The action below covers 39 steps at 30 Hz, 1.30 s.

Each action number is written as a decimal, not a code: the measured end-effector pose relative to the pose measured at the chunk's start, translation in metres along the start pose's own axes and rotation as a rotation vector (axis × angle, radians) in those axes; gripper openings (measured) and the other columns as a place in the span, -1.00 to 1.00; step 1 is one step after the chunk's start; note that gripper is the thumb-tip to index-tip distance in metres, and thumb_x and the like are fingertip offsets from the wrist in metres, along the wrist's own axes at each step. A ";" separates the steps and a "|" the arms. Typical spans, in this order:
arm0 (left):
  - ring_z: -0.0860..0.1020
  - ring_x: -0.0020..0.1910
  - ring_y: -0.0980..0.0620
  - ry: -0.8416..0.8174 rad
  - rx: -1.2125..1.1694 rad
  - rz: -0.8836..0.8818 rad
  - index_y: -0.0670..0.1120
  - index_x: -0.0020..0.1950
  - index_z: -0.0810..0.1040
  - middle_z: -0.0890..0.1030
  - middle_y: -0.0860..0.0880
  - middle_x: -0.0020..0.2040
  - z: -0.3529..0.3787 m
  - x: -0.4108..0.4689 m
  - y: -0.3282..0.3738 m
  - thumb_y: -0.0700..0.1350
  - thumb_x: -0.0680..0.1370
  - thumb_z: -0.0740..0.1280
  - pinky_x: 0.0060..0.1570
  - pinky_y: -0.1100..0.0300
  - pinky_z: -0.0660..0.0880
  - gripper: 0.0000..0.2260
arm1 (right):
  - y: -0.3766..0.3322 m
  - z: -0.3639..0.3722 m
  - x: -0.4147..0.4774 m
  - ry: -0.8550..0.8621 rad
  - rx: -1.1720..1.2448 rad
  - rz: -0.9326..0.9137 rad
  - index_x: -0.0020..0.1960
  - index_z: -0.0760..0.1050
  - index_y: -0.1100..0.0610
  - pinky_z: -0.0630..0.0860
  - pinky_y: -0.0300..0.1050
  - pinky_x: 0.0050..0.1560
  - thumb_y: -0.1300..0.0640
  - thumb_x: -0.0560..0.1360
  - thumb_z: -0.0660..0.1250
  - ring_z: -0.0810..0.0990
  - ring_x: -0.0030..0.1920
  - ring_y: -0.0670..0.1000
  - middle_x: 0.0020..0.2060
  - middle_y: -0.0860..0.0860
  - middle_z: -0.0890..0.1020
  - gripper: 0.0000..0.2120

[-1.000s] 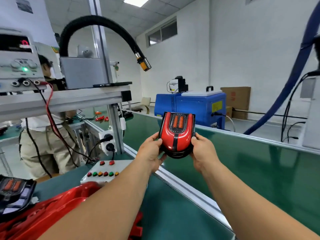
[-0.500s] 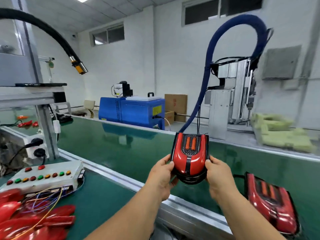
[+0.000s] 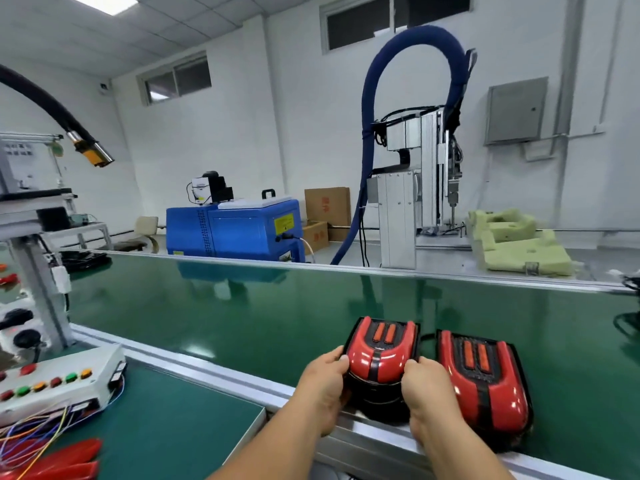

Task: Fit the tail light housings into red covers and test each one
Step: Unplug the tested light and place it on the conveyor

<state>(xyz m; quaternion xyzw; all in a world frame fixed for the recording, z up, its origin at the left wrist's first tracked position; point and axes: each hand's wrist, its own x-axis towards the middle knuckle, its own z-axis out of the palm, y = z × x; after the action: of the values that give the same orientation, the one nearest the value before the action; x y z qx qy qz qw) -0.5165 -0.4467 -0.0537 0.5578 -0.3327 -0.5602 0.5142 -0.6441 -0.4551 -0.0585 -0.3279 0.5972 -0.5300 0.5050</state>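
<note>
Fingers (image 3: 341, 359) of the left hand (image 3: 327, 382) curl round the left flank of a tail light unit (image 3: 379, 355), red cover over black housing, while the right hand (image 3: 427, 389) clasps its right flank; both hands grip it at the near edge of the green conveyor belt (image 3: 242, 317), just beyond the aluminium rail (image 3: 214, 370); whether it rests on the belt cannot be told; a second tail light unit (image 3: 485, 379) lies on the belt just to its right, the two close but not clearly touching; on the near left bench sits a white control box (image 3: 59, 382) with red, green and orange buttons, coloured wires trailing from it beside loose red covers (image 3: 59, 459); across the belt stand a blue machine (image 3: 235, 230), cardboard boxes (image 3: 327, 206), an aluminium dispensing rig (image 3: 415, 188) fed by an arching blue hose (image 3: 367, 116), and pale yellow foam blocks (image 3: 512, 240) at far right.
</note>
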 end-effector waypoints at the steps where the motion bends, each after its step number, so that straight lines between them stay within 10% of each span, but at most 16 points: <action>1: 0.65 0.00 -0.01 -0.009 0.027 0.002 -0.06 0.36 0.53 0.69 -0.07 0.09 0.000 0.002 -0.001 -0.22 0.66 0.18 -0.23 0.19 0.55 -0.70 | 0.002 0.002 0.001 0.016 0.016 0.010 0.02 0.47 0.26 0.43 -0.06 -0.02 0.32 0.59 0.05 0.51 -0.06 0.10 -0.01 0.14 0.56 -0.78; 8: 0.66 0.04 -0.03 -0.087 0.317 0.072 0.01 0.14 0.65 0.72 -0.04 -0.01 0.006 0.005 -0.004 -0.21 0.66 0.12 -0.06 0.16 0.57 -0.68 | 0.010 0.008 -0.010 0.074 0.128 0.065 0.51 0.18 0.24 0.29 0.17 0.41 0.24 0.63 0.11 0.37 0.39 0.22 0.42 0.19 0.37 -0.54; 15: 0.42 0.31 -0.07 0.172 0.566 0.131 0.02 0.46 0.41 0.33 -0.04 0.42 0.019 0.001 -0.008 -0.07 0.63 0.17 0.34 0.06 0.40 -0.62 | 0.020 0.002 -0.029 0.172 -0.016 -0.079 0.57 0.05 0.17 0.17 0.14 0.45 0.08 0.65 0.13 0.21 0.49 0.20 0.52 0.14 0.24 -0.45; 22: 0.17 0.42 -0.01 0.405 0.829 0.197 0.15 0.50 0.21 0.20 0.06 0.44 0.005 -0.008 0.008 0.13 0.61 0.14 0.39 -0.06 0.05 -0.55 | 0.025 0.017 -0.063 0.237 -0.088 -0.349 0.55 0.20 0.08 0.15 0.05 0.50 0.01 0.62 0.17 0.29 0.48 0.12 0.50 0.06 0.31 -0.48; 28: 0.19 0.42 0.00 0.469 0.693 0.271 0.16 0.48 0.23 0.21 0.05 0.45 -0.047 -0.041 0.044 0.07 0.62 0.14 0.40 -0.02 0.08 -0.58 | 0.013 0.072 -0.080 -0.086 0.025 -0.403 0.50 0.30 0.15 0.34 -0.25 0.17 0.09 0.62 0.23 0.39 -0.02 -0.15 0.29 0.01 0.53 -0.54; 29: 0.20 0.42 0.01 0.491 0.661 0.287 0.17 0.48 0.24 0.21 0.06 0.45 -0.059 -0.050 0.050 0.07 0.62 0.14 0.40 -0.02 0.08 -0.59 | 0.011 0.084 -0.084 -0.148 0.032 -0.403 0.50 0.29 0.17 0.34 -0.28 0.15 0.10 0.63 0.22 0.21 0.26 -0.16 0.30 0.02 0.51 -0.54; 30: 0.20 0.42 0.01 0.515 0.633 0.305 0.18 0.47 0.24 0.20 0.07 0.45 -0.072 -0.060 0.055 0.07 0.62 0.14 0.40 -0.02 0.08 -0.60 | 0.009 0.096 -0.089 -0.199 0.028 -0.408 0.50 0.28 0.18 0.32 -0.26 0.21 0.10 0.63 0.21 0.47 0.24 -0.12 0.35 0.05 0.48 -0.54; 39: 0.34 0.38 -0.05 0.954 0.417 0.375 0.08 0.41 0.40 0.36 -0.05 0.40 -0.233 -0.150 0.066 -0.03 0.60 0.25 0.41 -0.02 0.27 -0.63 | 0.020 0.224 -0.182 -0.605 -0.099 -0.585 0.48 0.32 0.23 0.22 -0.23 0.29 0.10 0.64 0.18 0.40 0.38 0.01 0.43 0.07 0.41 -0.56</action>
<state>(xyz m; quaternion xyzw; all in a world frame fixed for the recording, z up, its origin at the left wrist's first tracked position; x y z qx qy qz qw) -0.3003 -0.2743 0.0145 0.7709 -0.2603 -0.0664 0.5776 -0.3783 -0.3495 -0.0150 -0.6484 0.3287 -0.5014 0.4692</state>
